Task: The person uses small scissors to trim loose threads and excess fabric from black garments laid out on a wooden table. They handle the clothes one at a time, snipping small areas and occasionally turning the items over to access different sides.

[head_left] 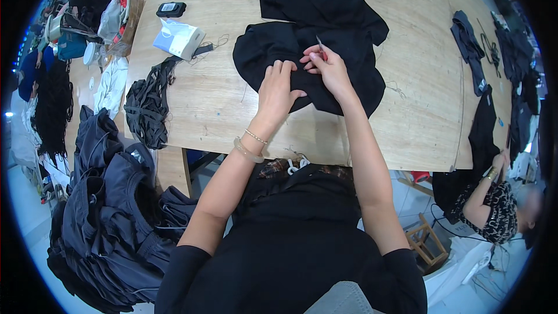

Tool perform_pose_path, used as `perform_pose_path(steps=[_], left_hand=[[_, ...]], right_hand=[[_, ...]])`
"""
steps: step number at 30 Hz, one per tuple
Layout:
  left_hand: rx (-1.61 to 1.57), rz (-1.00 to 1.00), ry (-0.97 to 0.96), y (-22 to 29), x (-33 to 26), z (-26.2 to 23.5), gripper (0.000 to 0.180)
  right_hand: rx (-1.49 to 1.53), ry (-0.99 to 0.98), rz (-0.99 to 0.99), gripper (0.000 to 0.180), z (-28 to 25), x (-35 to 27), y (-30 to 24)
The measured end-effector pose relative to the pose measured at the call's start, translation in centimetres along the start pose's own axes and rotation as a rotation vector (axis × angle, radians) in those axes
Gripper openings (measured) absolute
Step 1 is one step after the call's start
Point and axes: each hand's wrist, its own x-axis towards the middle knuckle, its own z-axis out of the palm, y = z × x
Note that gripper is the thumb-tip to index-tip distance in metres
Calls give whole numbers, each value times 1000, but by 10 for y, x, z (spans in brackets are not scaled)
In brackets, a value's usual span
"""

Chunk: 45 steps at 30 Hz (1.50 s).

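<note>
A black garment (343,75) lies spread on the wooden table in front of me. My left hand (280,84) rests flat on its near part, thumb held apart from the fingers, pressing the cloth. Just to the right, over the same cloth, my right hand (326,68) is closed around a small pointed tool (319,40) with a metal tip and a bit of red near the fingers. Most of that tool is hidden in the hand, so its exact kind does not show. The two hands are close together but apart.
On the table (215,102) at left are a tissue pack (179,39), a small black device (171,9) and a tangle of dark straps (148,104). Dark garments (116,197) are heaped at lower left. A person (488,203) works at right, near a wooden stool (427,243).
</note>
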Motion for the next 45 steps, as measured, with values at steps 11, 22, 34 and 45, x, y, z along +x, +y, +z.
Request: perform_pose_path(steps=[11,22,34,45], left_hand=[[-80,-64,116,-3,2,7,17],[-719,-249,84,-26,2,1,15],[-307,-70,117,2,-15,-17,17],[194,123,245,-35,19,-28,8]], right_hand=[[-264,-21,-179,13,-1,-7,6],[-82,-66,-72,14,-8,-10,15],[-783,54,-383,26,-4,-46,-35],[-994,142,-357,10,-3,-15,-4]])
